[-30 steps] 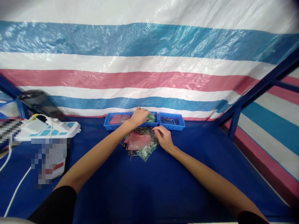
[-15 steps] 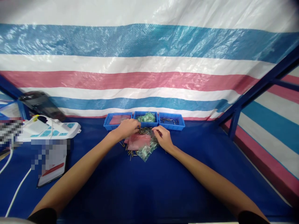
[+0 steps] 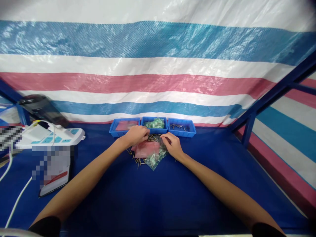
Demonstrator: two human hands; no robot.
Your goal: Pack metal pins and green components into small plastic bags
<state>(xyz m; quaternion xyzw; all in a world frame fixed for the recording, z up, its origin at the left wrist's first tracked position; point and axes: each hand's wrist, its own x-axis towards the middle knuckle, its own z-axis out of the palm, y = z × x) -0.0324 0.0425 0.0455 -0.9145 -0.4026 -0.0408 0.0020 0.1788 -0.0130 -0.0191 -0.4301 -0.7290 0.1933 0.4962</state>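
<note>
Pink bags point(image 3: 147, 149), green-tinted clear bags point(image 3: 155, 158) and several small metal pins point(image 3: 138, 161) lie in a pile on the blue table. My left hand point(image 3: 137, 135) is over the pile's upper left edge, fingers curled together; whatever it pinches is too small to name. At the pile's upper right, my right hand point(image 3: 172, 143) has thumb and forefinger pressed together, with what they hold too small to tell. Behind stand three blue bins: the left one point(image 3: 118, 133) with pink bags, the middle one point(image 3: 155, 130) with green bags, the right one point(image 3: 182, 133) with metal pins.
A white power strip point(image 3: 74, 136) with cables and a phone-like device point(image 3: 55, 182) lie at the left, near my left forearm. A dark bottle-like object point(image 3: 43, 108) leans behind them. Striped sheeting point(image 3: 158, 84) hangs behind the bins, and a blue frame point(image 3: 266, 98) stands at the right.
My left hand has shifted very slightly right, its fingers still curled. My right hand stays in nearly the same pose. The view has tilted slightly.
</note>
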